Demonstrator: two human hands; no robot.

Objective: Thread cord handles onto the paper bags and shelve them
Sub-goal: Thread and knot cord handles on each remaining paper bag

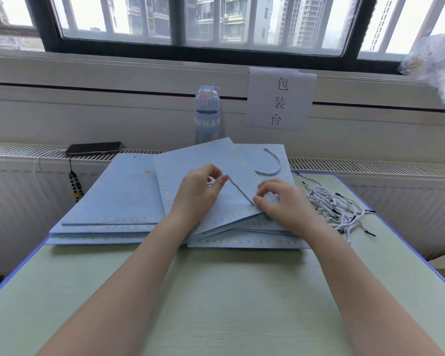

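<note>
Under the window (190, 21), a pale green table (216, 291) carries flat blue paper bags (118, 196) in stacks. Over the top bag (242, 163), the left hand (201, 191) and right hand (280, 201) each pinch one end of a twisted cord (240, 190), stretched taut between them. Loose cords (332, 204) lie heaped just right.

- Paper sign (280, 98) taped to wall under window sill: black hand-size chars, vertical, top to btm: 包 / 装 / 台.
- Water bottle (207, 111), blue, band round its middle: white caps "NNAM" legible; rest of word wraps out of sight both sides.
- Top paper bag of left stack (118, 191): gold "PRIN" w/ small crown mark above; word cut off by overlapping bag (242, 165).
</note>
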